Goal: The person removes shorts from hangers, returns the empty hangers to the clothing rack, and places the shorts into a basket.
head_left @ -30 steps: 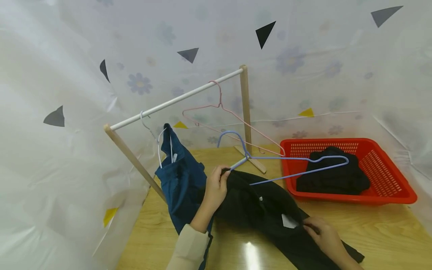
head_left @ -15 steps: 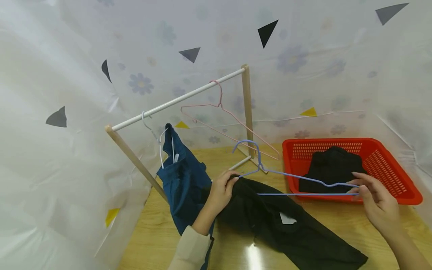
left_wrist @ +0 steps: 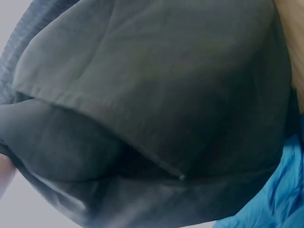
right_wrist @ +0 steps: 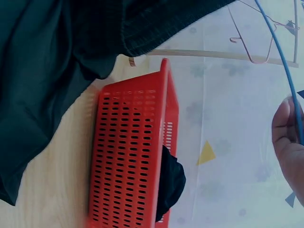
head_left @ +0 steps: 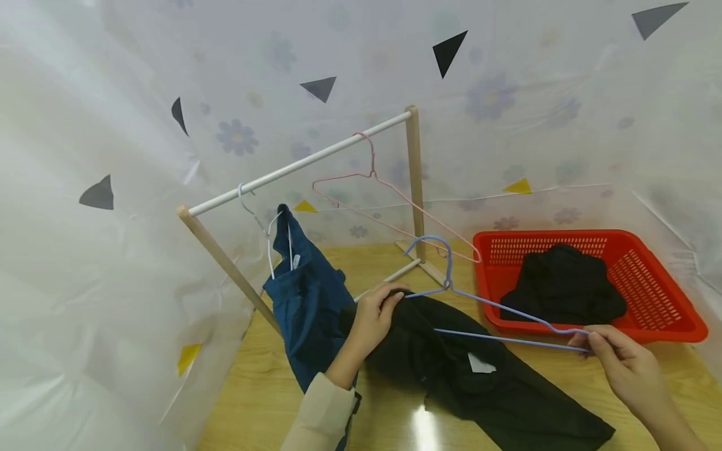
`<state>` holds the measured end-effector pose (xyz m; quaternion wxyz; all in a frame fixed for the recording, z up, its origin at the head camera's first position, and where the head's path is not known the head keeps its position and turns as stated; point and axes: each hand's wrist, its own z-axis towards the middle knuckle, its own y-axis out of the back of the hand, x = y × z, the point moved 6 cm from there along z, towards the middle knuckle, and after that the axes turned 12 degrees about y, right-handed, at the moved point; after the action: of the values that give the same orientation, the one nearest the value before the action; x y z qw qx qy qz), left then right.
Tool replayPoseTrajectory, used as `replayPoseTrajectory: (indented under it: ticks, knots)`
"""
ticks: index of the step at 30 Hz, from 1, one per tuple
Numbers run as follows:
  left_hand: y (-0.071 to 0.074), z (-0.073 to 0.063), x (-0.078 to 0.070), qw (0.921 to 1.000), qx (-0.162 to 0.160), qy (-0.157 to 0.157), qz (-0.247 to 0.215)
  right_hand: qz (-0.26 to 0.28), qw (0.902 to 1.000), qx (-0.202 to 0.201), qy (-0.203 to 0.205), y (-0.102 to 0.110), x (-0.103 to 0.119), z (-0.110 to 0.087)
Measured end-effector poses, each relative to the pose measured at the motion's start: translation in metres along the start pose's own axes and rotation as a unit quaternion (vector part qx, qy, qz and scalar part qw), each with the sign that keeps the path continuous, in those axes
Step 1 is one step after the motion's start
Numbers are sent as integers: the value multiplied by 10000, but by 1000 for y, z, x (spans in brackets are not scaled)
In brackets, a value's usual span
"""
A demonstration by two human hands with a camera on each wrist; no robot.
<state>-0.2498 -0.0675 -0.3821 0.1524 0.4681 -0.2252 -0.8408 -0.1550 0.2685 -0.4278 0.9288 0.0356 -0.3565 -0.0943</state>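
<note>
In the head view my left hand (head_left: 375, 316) grips the waist edge of a black pair of trousers (head_left: 434, 357), with the left end of a blue wire hanger (head_left: 496, 305) running into the cloth there. The hanger's right end is pinched between thumb and fingers of my right hand (head_left: 623, 357), out beyond the cloth. The trousers droop toward the lower right, a white label (head_left: 481, 363) showing inside. Black cloth (left_wrist: 156, 109) fills most of the left wrist view. At the right edge of the right wrist view, my right hand (right_wrist: 289, 128) holds the hanger (right_wrist: 280, 52).
A clothes rack (head_left: 304, 161) stands behind, bearing blue trousers (head_left: 307, 300) on a white hanger and a bare pink hanger (head_left: 395, 188). To the right, a red basket (head_left: 671, 288) holds folded black cloth (head_left: 561, 285). Everything stands on a wooden table (head_left: 254, 382).
My right hand has let go of the black trousers and taken the blue hanger's right end, which has since dropped lower. My left hand keeps its grip, shifting slightly right.
</note>
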Motion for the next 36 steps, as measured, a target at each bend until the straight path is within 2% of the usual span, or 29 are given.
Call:
replayPoseTrajectory:
  ticks: [3,4,6,8,10,12,15,17,18,22,25,29,33,36]
  knots:
    - [2,1,6,9981,-253,414,-384,1026,9943,-158,243,2,0,-3]
    - [2,1,8,9966,-343,556,-505,1212,9921,-187,277,3,0,-4]
    - [4,1,12,9927,-515,801,-743,1159,9926,-240,266,8,1,-7]
    - [4,1,15,9880,-617,1023,-975,852,9959,-249,172,15,2,-11]
    - [7,1,13,9840,-751,1220,-1060,814,9961,-246,241,22,5,-13]
    - [11,-1,9,9808,-882,1366,-1074,1175,9917,-321,419,31,7,-14]
    - [18,-3,4,9796,-1132,1392,-908,1689,9821,-462,692,42,10,-15]
    - [20,-5,6,9771,-1236,1485,-888,1786,9789,-565,819,50,10,-16]
    - [21,-5,9,9754,-1276,1562,-893,1682,9802,-608,851,54,10,-16]
    - [14,-8,42,9654,-1457,1969,-899,1243,9848,-765,939,65,10,-18]
    - [11,-10,64,9595,-1604,2162,-831,1314,9820,-852,1060,69,9,-20]
    - [12,-15,70,9544,-1793,2323,-548,1826,9721,-864,1194,71,8,-22]
    - [11,-20,77,9513,-1814,2489,-131,1639,9740,-984,1215,74,10,-23]
    - [8,-23,82,9497,-1679,2642,96,1518,9738,-1164,1230,75,10,-23]
